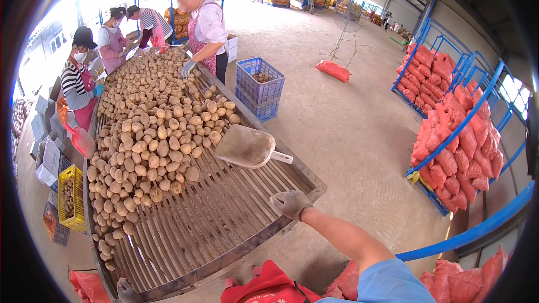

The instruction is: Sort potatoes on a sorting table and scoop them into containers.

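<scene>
My right hand, in a grey work glove, is at the near right corner of a slatted metal sorting table. Its fingers curl at the table's rim. Low at the left, my left hand, also gloved, meets the near left corner; the frame edge cuts it off, and its fingers barely show. Beyond my right hand a metal scoop with a pale handle rests along the table's right side. Potatoes lie heaped over the far and left parts of the slats.
Several people work around the table's far end. Blue crates stand by its right side, a yellow crate by its left. A red scoop leans at the left rim. Red sacks fill blue racks at the right.
</scene>
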`<action>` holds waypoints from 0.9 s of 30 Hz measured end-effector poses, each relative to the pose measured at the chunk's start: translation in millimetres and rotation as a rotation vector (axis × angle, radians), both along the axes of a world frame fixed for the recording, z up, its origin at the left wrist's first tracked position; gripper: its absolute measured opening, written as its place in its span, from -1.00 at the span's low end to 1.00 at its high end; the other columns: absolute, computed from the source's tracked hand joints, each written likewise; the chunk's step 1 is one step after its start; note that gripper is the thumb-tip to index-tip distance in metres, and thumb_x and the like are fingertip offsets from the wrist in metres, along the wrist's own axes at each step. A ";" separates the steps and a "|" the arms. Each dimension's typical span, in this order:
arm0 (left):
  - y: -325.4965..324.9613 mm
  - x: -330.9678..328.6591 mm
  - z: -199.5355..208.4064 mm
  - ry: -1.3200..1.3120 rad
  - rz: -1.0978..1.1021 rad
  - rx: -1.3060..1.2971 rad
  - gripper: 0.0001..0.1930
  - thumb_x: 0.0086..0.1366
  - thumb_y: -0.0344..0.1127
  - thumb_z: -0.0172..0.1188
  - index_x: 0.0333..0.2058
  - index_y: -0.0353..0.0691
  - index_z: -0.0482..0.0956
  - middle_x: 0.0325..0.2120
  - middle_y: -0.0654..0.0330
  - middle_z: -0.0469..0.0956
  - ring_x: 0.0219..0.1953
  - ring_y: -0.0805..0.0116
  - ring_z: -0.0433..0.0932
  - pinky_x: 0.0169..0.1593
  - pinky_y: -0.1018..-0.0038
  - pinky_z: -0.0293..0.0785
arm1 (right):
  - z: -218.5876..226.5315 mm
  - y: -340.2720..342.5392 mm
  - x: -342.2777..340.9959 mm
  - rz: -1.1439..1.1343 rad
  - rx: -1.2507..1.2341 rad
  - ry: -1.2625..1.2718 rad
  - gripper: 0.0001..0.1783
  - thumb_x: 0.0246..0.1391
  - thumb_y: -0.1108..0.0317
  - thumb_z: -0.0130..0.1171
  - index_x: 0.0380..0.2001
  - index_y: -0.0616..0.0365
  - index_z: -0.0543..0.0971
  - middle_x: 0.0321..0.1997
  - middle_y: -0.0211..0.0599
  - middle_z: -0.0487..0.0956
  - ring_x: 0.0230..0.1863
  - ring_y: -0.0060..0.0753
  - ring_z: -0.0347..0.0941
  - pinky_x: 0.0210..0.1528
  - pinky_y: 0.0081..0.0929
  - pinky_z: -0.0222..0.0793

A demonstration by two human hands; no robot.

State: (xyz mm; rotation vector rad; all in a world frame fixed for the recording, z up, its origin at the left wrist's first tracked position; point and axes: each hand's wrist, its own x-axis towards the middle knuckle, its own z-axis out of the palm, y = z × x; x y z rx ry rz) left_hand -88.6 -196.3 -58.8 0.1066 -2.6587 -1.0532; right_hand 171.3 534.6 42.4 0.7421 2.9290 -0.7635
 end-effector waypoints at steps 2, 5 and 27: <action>0.7 -0.2 -1.3 0.004 0.011 -0.008 -0.63 0.68 -0.13 0.11 -0.15 -0.36 0.70 -0.38 0.14 0.71 -0.32 0.35 0.65 -0.16 0.33 0.55 | -1.6 -0.2 0.0 -0.004 0.001 0.004 -0.51 0.49 -0.09 -0.06 -0.15 -0.04 0.75 -0.10 -0.06 0.79 0.02 0.17 0.70 0.10 0.10 0.54; -0.6 0.4 -1.3 0.006 0.018 -0.031 -0.63 0.68 -0.14 0.11 -0.15 -0.35 0.70 -0.38 0.14 0.71 -0.32 0.34 0.65 -0.16 0.33 0.55 | -1.9 -0.1 -0.2 -0.005 -0.001 0.002 -0.50 0.49 -0.10 -0.06 -0.14 -0.04 0.76 -0.07 -0.06 0.79 0.03 0.16 0.69 0.11 0.10 0.54; 48.8 23.5 47.0 0.191 -0.011 -0.255 -0.68 0.53 -0.12 0.25 -0.17 -0.24 0.83 -0.26 0.05 0.84 -0.21 0.07 0.81 -0.10 0.23 0.73 | 10.1 5.2 -6.7 -0.020 -0.020 -0.003 -0.52 0.48 -0.08 -0.02 -0.17 0.02 0.74 -0.07 -0.01 0.77 0.04 0.23 0.67 0.10 0.12 0.54</action>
